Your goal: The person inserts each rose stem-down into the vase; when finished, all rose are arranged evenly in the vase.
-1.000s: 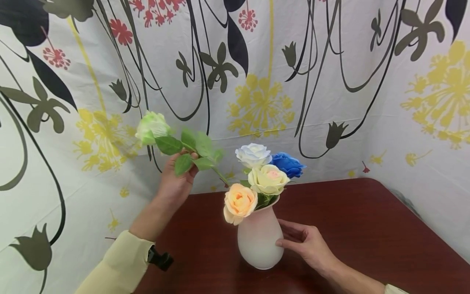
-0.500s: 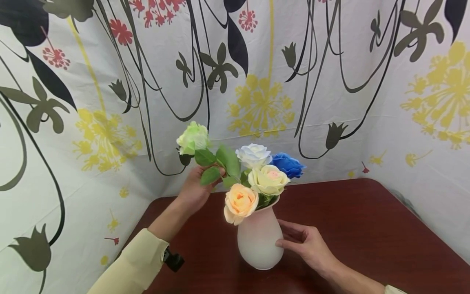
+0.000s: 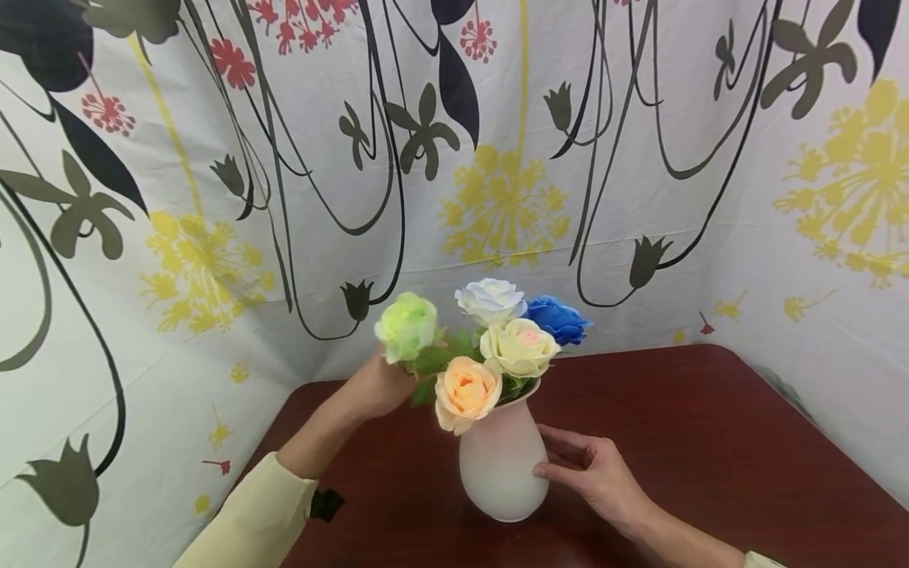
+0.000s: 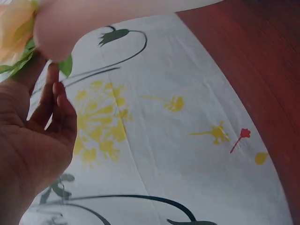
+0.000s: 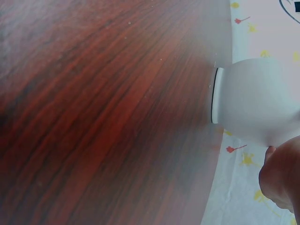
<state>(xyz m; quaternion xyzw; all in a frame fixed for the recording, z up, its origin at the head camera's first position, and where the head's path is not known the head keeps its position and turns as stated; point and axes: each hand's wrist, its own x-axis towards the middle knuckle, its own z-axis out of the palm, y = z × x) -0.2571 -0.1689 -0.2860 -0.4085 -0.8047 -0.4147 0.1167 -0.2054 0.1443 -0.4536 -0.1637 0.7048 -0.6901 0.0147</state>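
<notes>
A green rose (image 3: 406, 326) tilts over the left side of the white vase (image 3: 503, 465), its leaves close to the vase mouth. My left hand (image 3: 383, 386) pinches its stem behind the bloom, fingertips partly hidden by leaves; the left wrist view shows this hand (image 4: 37, 140) with curled fingers near the vase rim (image 4: 51, 40). In the vase stand a peach rose (image 3: 467, 393), a cream rose (image 3: 520, 347), a pale blue rose (image 3: 490, 300) and a blue rose (image 3: 557, 319). My right hand (image 3: 600, 477) grips the vase's right side, thumb in front and fingers behind.
The vase stands upright on a dark red-brown wooden table (image 3: 660, 426). A white cloth (image 3: 334, 197) printed with flowers hangs behind and along the sides. A dark strap device (image 3: 327, 505) sits at my left wrist.
My left hand has carried the green rose rightward and down to the vase, its bloom dropping beside the other roses. The right hand and vase have stayed put.
</notes>
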